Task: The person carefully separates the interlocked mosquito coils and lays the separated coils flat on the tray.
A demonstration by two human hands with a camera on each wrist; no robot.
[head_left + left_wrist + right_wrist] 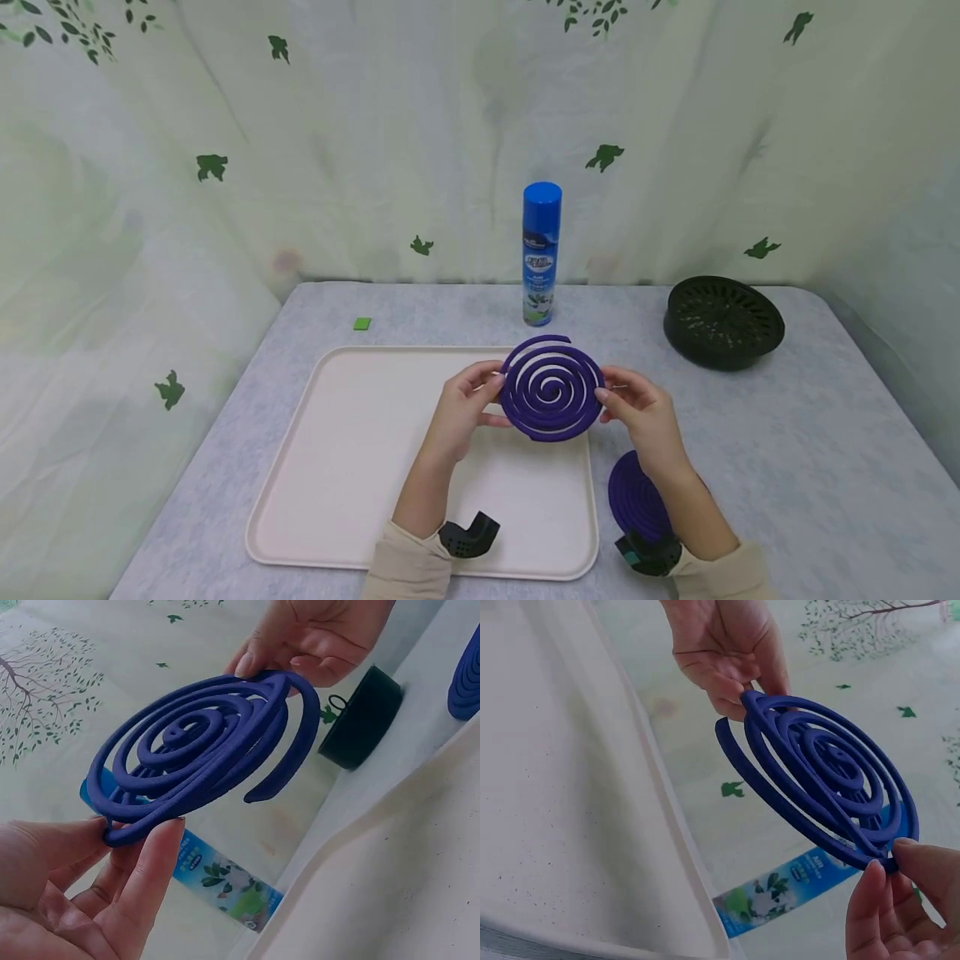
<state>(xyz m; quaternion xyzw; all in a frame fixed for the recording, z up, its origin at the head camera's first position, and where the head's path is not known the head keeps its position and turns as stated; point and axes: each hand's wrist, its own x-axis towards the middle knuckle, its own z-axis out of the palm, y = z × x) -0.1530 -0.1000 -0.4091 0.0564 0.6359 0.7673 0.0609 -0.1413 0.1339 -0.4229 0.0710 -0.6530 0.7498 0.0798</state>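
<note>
The purple spiral coil (551, 390) is up in the air in front of the person, its face turned towards them, above the far right corner of a pale tray (360, 467). The left hand (462, 412) pinches one side of its rim between thumb and fingers, and the right hand (651, 421) pinches the opposite side in the same way. From the wrists I can see gaps between its loops, and one outer end sticking out loose from the rest. A second coil (633, 492), wound more closely, lies on the worktop (810, 467) just beside the tray's right edge, partly hidden by the right forearm and the black wrist device (648, 554) there; another black device (471, 537) sits at the left wrist, by a beige sleeve (408, 567). Beyond the raised coil a blue spray can (541, 254) stands upright behind the tray. To its right, well apart, rests a round black container (723, 325) with slots and whitish specks. A small green square (362, 323) lies behind the tray on the left, and a pale cloth (375, 150) with green leaf and bird shapes hangs behind everything.
</note>
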